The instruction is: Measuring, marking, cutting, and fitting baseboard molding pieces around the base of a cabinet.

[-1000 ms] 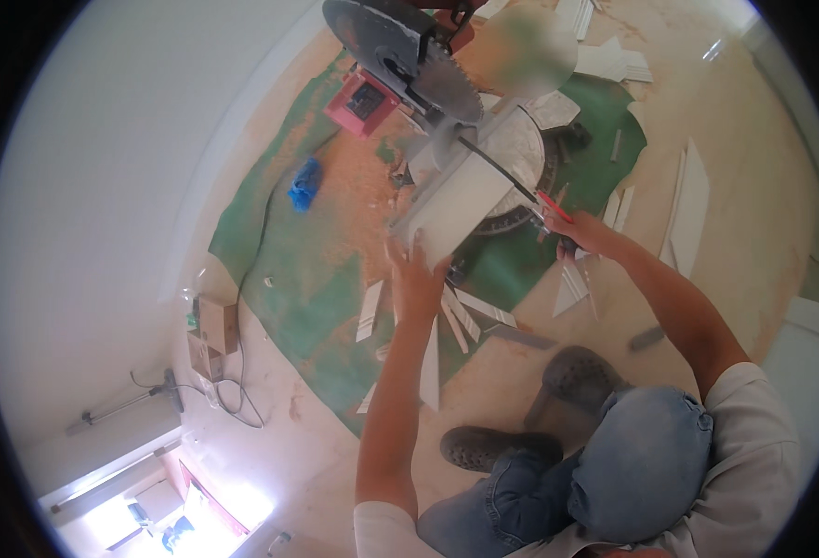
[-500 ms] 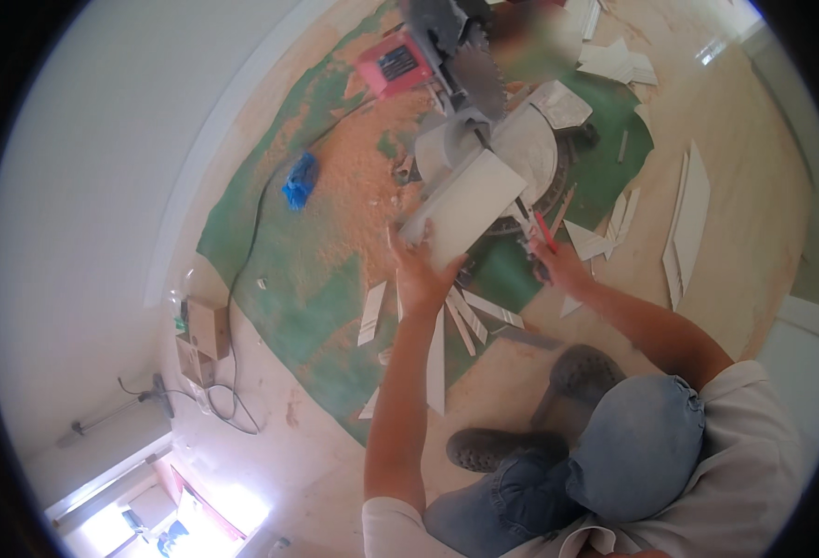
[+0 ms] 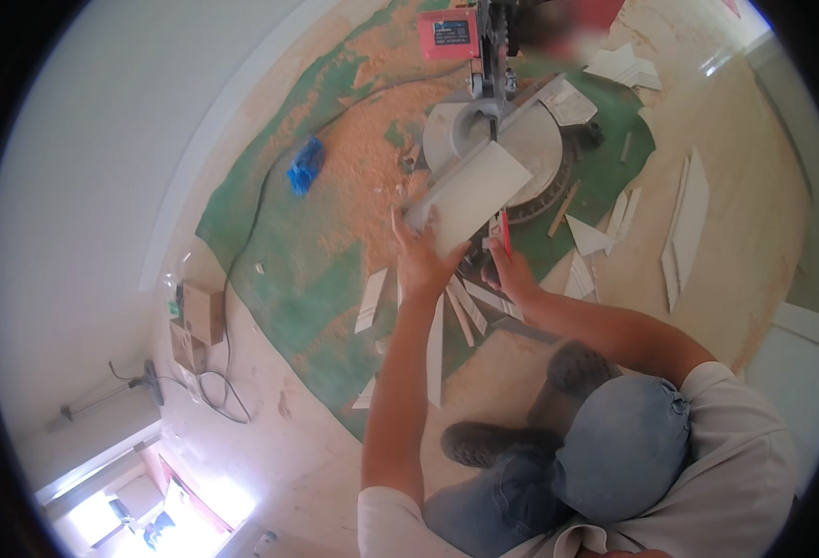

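A white board (image 3: 482,191) lies at a slant across the round table (image 3: 544,163) of a mitre saw, whose black head and blade (image 3: 495,51) stand above the board's far end. My left hand (image 3: 421,265) grips the board's near end, thumb and fingers on opposite edges. Just right of it, my right hand (image 3: 512,274) is closed on a slim red tool (image 3: 504,223), possibly a pencil, beside the board's right edge. Whether that hand also holds the dark and metal parts under it, I cannot tell.
Green sheeting (image 3: 298,316) with sawdust lies under the saw. White offcuts (image 3: 684,223) lie around it. A blue crumpled bag (image 3: 305,166), a cable and cardboard boxes (image 3: 202,313) are at left, beside a white wall (image 3: 84,186). A blurred red and dark shape is behind the saw.
The saw head has swung right, so its blade shows nearly edge-on. My right hand with the red tool has moved left and down, closer to the board and my left hand.
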Demonstrator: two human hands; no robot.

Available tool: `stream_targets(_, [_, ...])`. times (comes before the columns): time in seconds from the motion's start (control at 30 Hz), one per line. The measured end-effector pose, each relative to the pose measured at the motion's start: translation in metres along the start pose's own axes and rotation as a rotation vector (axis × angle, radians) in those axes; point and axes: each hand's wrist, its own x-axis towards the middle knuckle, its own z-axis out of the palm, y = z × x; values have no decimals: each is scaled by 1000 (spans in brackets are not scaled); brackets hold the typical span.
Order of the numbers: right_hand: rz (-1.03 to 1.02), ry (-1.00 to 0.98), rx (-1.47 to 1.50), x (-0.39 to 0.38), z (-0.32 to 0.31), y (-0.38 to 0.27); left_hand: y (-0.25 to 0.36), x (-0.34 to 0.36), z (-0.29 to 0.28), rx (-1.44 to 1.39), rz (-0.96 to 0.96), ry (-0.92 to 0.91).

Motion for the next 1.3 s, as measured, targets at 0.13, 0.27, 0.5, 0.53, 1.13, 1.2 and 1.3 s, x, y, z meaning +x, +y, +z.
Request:
stream_targets(0.13, [16,-31,-46,0,-18,-4,6,2,2,13,-48,-64])
stream_targets(0.27, [97,-11,-155,-18,-54,-21,4,0,-1,55,-41,-46])
stream_targets(0.5, [-691,365,-570,4,-151,-293,4,-8,-2,40,-158,-152])
stream_targets(0.53, [-702,482,-645,26,-202,-359,15,-2,9,-12,-94,-112])
stream_targets(1.13, [-549,445,-861,45,-21,-473,7,-1,-8,-84,-170,-92])
stream_targets(1.2, [-706,369,-817,43,-54,-458,19,1,-1,-93,-148,-96])
stream_targets(1.3, [-503,122,-321,-11,-23,-411,14,-1,-3,-70,-114,-62])
